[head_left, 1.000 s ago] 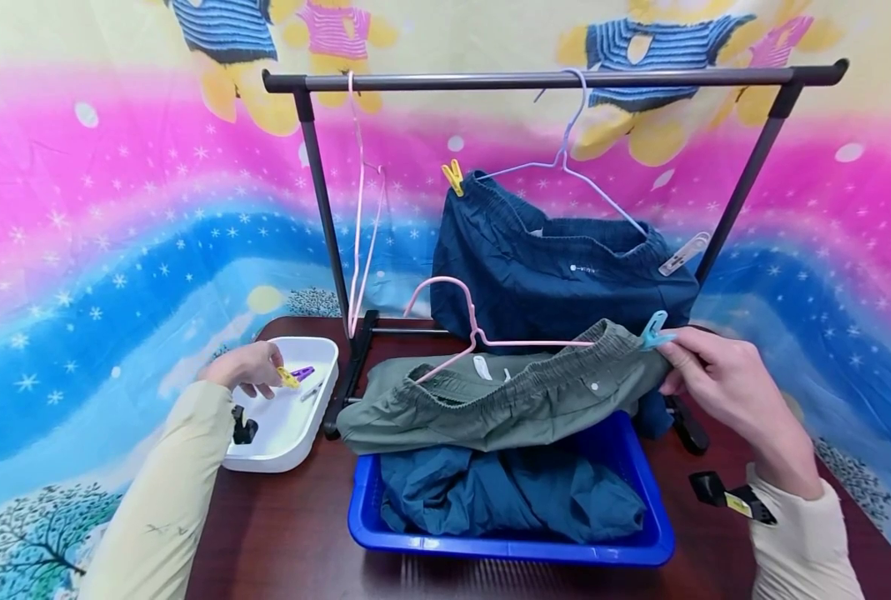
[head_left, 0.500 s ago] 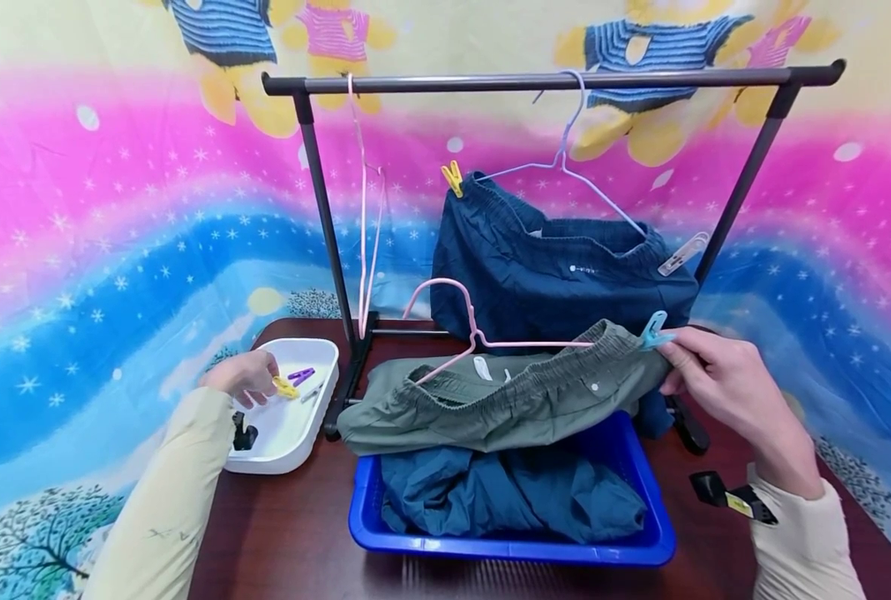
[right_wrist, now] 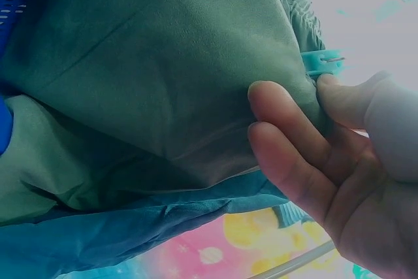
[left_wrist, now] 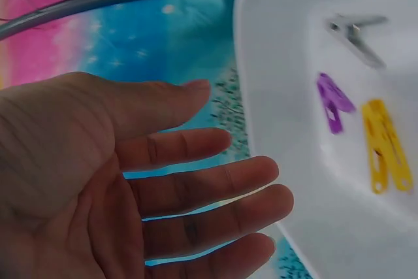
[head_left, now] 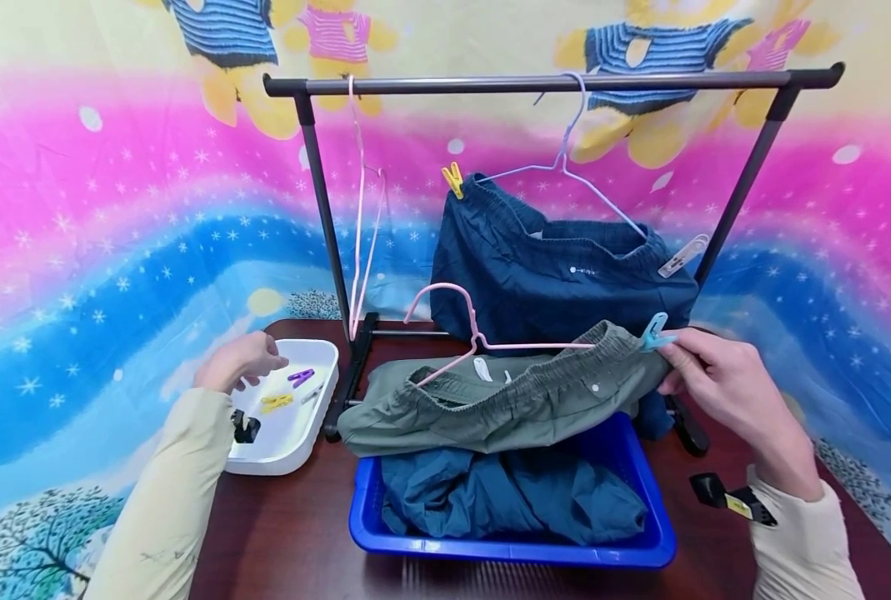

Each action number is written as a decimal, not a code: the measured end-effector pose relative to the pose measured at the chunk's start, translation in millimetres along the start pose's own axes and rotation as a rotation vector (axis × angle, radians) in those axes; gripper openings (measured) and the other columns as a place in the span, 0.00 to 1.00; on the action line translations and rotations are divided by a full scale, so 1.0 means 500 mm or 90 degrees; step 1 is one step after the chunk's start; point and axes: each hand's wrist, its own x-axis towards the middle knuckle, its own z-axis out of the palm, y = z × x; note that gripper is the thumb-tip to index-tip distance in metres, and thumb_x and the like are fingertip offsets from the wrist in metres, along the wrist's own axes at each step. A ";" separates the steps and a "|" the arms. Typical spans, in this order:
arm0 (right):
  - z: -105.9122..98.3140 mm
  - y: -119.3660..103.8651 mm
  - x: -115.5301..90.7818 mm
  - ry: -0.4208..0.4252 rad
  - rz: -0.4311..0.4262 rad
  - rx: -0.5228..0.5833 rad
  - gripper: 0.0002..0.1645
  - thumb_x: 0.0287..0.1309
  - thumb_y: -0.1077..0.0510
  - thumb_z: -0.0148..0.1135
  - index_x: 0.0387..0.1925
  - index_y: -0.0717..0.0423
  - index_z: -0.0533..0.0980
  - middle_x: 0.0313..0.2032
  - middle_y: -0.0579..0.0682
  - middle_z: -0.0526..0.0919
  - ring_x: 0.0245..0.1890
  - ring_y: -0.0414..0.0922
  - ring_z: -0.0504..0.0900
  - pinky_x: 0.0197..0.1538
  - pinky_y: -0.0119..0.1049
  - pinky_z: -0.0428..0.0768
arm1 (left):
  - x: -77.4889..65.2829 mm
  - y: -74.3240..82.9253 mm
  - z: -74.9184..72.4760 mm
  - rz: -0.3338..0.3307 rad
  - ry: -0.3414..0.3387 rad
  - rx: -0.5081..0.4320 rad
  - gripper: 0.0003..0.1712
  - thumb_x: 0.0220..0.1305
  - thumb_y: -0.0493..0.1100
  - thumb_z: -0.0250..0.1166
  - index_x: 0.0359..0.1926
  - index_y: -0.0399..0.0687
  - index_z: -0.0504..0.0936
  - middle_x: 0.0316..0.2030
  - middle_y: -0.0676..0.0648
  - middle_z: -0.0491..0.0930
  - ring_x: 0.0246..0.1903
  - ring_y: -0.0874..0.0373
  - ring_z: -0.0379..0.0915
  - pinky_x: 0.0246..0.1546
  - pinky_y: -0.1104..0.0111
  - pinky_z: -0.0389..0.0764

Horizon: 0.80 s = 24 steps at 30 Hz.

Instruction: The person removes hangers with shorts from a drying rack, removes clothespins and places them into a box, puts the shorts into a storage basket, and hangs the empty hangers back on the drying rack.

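Note:
My left hand (head_left: 241, 361) hovers at the left rim of a white tray (head_left: 327, 354), its fingers extended and holding nothing. Inside the tray lie a yellow clothespin (left_wrist: 386, 145), a purple clothespin (left_wrist: 333, 101) and a grey clothespin (left_wrist: 356, 37). My right hand (head_left: 715, 383) pinches the right waist edge of the grey-green shorts (head_left: 520, 417), just below a light blue clothespin (right_wrist: 321, 62) clipped there. A pink hanger (head_left: 473, 333) sits in the waistband of these shorts, its hook pointing up. No clothespin shows at their left waist end.
Under the shorts stands a blue basket (head_left: 513, 552) with dark blue clothing (head_left: 505, 500) in it. Behind, a black rack (head_left: 490, 86) carries navy shorts (head_left: 565, 283) on a purple hanger (head_left: 563, 158), plus another pink hanger (head_left: 360, 208) at left.
My left hand let go of the yellow clothespin, which now lies in the tray. The hand then moved up and away from it. My right hand stays on the shorts.

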 end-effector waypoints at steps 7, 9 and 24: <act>0.000 -0.002 -0.001 0.007 -0.008 0.002 0.17 0.57 0.74 0.62 0.42 0.53 0.83 0.25 0.38 0.80 0.19 0.25 0.79 0.32 0.17 0.75 | -0.027 0.027 -0.015 0.055 0.054 0.006 0.30 0.72 0.54 0.55 0.58 0.30 0.73 0.43 0.33 0.81 0.39 0.45 0.81 0.32 0.61 0.84; 0.000 -0.002 0.000 0.006 -0.008 0.002 0.17 0.57 0.74 0.62 0.42 0.53 0.83 0.25 0.37 0.80 0.20 0.25 0.79 0.32 0.17 0.75 | -0.038 0.035 -0.018 0.068 0.079 0.006 0.29 0.72 0.55 0.54 0.57 0.32 0.74 0.40 0.35 0.82 0.35 0.49 0.80 0.30 0.63 0.83; 0.002 -0.002 0.000 0.015 -0.006 -0.009 0.18 0.56 0.74 0.63 0.41 0.51 0.83 0.23 0.36 0.80 0.20 0.25 0.78 0.33 0.17 0.74 | -0.138 0.071 -0.034 0.084 0.235 -0.045 0.35 0.70 0.69 0.48 0.59 0.45 0.74 0.45 0.37 0.83 0.42 0.48 0.80 0.37 0.59 0.77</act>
